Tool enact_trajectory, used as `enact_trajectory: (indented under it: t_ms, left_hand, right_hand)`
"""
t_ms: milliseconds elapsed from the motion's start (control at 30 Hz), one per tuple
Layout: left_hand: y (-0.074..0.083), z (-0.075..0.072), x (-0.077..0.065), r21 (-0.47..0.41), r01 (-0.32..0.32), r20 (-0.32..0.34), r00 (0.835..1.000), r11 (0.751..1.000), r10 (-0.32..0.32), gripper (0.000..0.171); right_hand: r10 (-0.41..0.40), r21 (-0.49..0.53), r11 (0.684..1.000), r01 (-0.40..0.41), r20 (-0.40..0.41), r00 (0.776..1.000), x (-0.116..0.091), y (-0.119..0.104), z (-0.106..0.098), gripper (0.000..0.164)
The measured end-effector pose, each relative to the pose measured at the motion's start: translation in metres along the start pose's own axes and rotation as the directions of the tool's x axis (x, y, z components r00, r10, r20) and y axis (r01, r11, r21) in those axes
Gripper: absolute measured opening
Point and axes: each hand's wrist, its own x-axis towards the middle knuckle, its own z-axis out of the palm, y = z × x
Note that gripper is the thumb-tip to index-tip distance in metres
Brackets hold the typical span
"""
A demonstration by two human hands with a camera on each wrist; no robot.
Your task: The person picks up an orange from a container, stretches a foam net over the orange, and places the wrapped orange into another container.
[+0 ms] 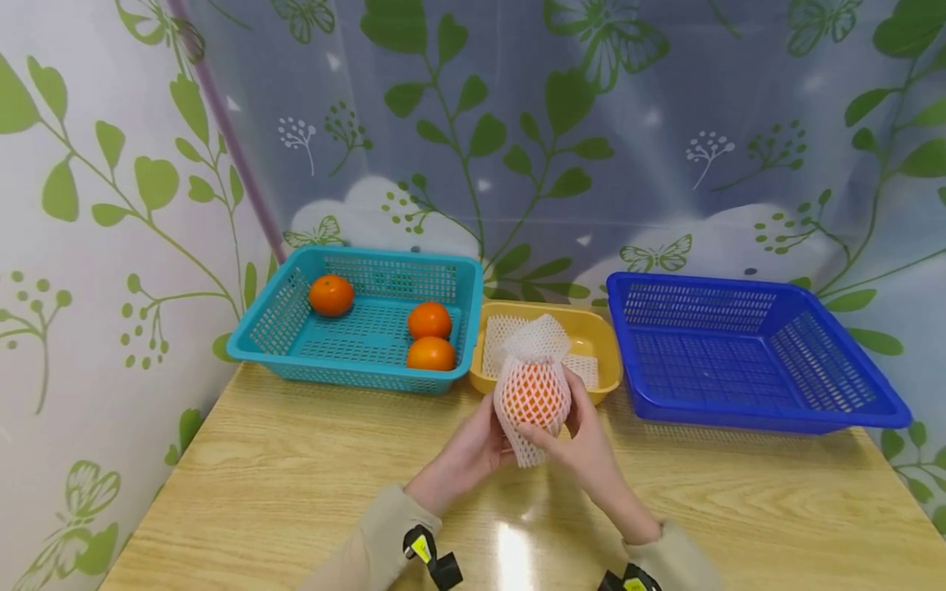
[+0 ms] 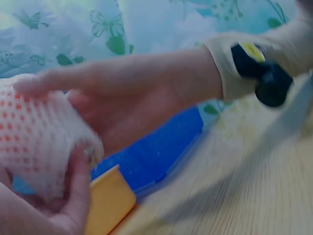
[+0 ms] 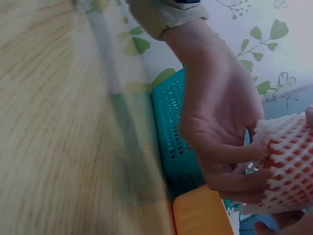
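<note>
An orange sits inside a white foam net sleeve, whose loose mesh bunches above the fruit and hangs below it. My left hand grips the sleeved orange from the left side. On the right side, my right hand holds it with the thumb across its front. In the left wrist view, the left thumb lies against the lower end of the net. The right wrist view has the left fingers against the mesh, while the right hand is mostly out of frame there.
Three oranges, one of them this orange, lie in a teal basket at the left. Behind my hands stands a yellow bin with more foam nets. A blue basket is at the right on the wooden table.
</note>
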Motion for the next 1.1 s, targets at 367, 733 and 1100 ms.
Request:
enact_trajectory:
  t_ms: [367,733,1100]
  left_hand:
    - [0.002,-0.001,0.001,0.267,-0.055,0.021,0.998,0.962,0.052,0.06]
    - [0.011,-0.005,0.003,0.348,-0.116,0.007,0.993,0.93,0.122,0.044]
    - [0.023,-0.013,0.001,0.402,-0.171,0.038,0.985,0.9,0.17,0.039]
  right_hand:
    - [0.064,0.122,0.991,-0.06,-0.029,0.998,0.008,-0.011,-0.018,0.071]
    - [0.039,-0.053,0.997,-0.051,-0.213,0.976,0.046,-0.043,-0.089,0.073]
    - [0.075,-0.644,0.682,-0.347,-0.41,0.909,0.07,-0.004,-0.154,0.098]
